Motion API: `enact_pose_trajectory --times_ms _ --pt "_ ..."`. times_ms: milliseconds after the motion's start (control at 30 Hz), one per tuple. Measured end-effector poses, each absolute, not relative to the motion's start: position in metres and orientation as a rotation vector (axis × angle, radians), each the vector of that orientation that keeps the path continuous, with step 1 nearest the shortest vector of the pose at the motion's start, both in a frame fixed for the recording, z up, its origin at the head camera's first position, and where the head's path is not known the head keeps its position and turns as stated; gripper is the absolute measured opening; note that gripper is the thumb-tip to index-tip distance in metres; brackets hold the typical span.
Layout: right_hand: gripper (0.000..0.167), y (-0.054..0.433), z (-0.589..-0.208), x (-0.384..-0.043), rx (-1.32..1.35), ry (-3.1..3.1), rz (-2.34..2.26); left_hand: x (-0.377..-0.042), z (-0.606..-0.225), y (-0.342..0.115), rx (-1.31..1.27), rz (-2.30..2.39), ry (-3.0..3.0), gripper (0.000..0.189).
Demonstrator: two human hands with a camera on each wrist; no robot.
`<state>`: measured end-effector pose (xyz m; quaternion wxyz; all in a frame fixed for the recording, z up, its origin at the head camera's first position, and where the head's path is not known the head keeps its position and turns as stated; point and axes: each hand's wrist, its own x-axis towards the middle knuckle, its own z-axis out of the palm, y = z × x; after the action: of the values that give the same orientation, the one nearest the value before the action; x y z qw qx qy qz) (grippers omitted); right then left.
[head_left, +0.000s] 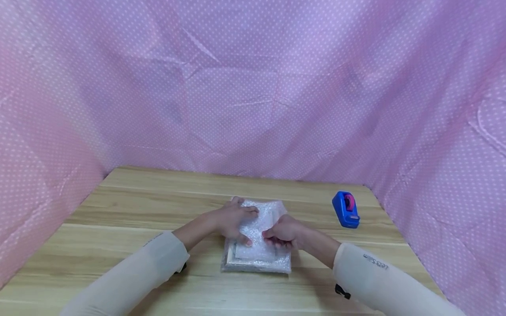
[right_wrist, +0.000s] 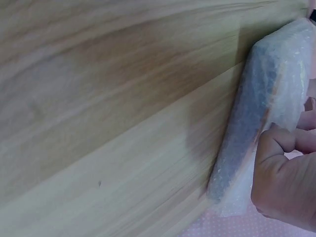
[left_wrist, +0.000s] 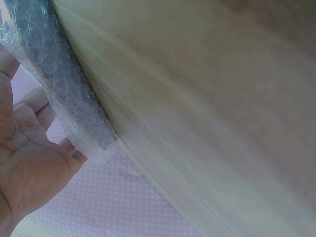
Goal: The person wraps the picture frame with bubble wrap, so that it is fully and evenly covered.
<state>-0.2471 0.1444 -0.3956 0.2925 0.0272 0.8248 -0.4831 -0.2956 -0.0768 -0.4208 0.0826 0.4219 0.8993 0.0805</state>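
Observation:
A flat rectangular item wrapped in clear bubble wrap (head_left: pixel 254 252) lies on the wooden table in front of the person. Through the plastic a pale, frame-like border shows near its front edge. The left hand (head_left: pixel 233 221) rests on the upper left of the package, its fingers spread and thumb pointing toward the near side. On the right side, the right hand (head_left: pixel 285 232) pinches the bubble wrap between thumb and curled fingers. Both wrist views show the package's thick wrapped side, the left palm (left_wrist: pixel 34 158) and the bent right thumb (right_wrist: pixel 276 140) beside it.
A blue tape dispenser (head_left: pixel 346 210) with a pink core stands to the right on the wooden table (head_left: pixel 150 202). Pink polka-dot cloth (head_left: pixel 237 109) hangs behind the table and along both sides.

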Motion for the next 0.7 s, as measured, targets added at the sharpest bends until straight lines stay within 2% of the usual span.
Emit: enact_pose_trajectory --times_ms 500,700 --pt "0.032 0.134 -0.407 -0.251 0.168 2.363 -1.158 -0.294 -0.419 -0.075 1.273 0.235 2.682 0.093" --pt "0.030 0.131 -0.406 -0.252 0.159 2.395 -1.125 -0.295 -0.419 -0.075 1.317 0.214 2.678 0.093"
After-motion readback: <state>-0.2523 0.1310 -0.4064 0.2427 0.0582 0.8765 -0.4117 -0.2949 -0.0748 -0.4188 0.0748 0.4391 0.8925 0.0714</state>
